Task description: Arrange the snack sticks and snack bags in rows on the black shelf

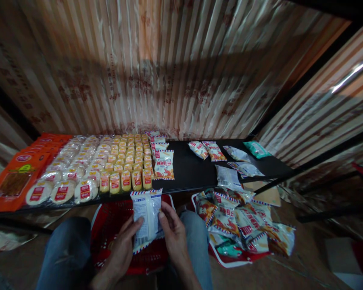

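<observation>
Between both hands is a snack bag [147, 213], upright, with its white and blue printed back turned toward me. My left hand [125, 237] grips its left side, thumb across the front. My right hand [172, 225] holds the right side, thumb near the edge. Beyond the bag, on the black shelf [181, 169], a column of similar snack bags [163, 164] stands one behind another, fronts facing me. To their left are rows of small yellow wrapped cakes [126, 180]. Below the held bag sits a red basket [103, 233], partly hidden by my hands.
Round white wrapped crackers [62, 191] and orange packets [18, 175] fill the shelf's left end. Loose snack bags [214, 151] and a green packet [257, 149] lie on its right. A second red basket [226, 264] heaped with bags stands by my right knee. Plastic-covered corrugated panels [139, 80] rise behind.
</observation>
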Motion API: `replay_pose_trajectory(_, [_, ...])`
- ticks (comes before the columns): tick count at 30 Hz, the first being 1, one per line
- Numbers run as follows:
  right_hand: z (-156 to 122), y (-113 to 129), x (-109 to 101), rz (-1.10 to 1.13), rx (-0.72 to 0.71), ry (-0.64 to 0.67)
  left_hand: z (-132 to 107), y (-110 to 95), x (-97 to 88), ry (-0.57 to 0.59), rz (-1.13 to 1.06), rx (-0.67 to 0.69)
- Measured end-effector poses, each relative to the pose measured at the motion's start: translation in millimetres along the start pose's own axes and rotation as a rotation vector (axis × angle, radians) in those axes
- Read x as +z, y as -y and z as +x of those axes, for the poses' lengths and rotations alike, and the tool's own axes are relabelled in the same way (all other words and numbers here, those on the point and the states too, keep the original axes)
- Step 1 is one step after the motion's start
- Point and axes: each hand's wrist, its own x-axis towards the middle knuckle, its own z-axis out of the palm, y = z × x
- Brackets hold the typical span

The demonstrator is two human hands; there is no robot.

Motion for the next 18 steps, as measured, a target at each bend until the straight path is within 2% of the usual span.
replay_pose_trajectory(5, [-0.6, 0.5, 1.1, -0.046, -0.032, 0.066, 1.4, 0.3, 0.5, -0.004, -0.012, 0.005])
replay_pose_trajectory(10, [0.3, 4.6, 2.1, -0.123, -0.052, 0.066, 0.3, -2.0, 5.3, -0.002, -0.033, 0.019])
replay_pose_trajectory(18, [4.2, 1.3, 1.1, -0.214, -0.063, -0.056, 1.7, -1.0, 7.0, -0.002, -0.074, 0.028])
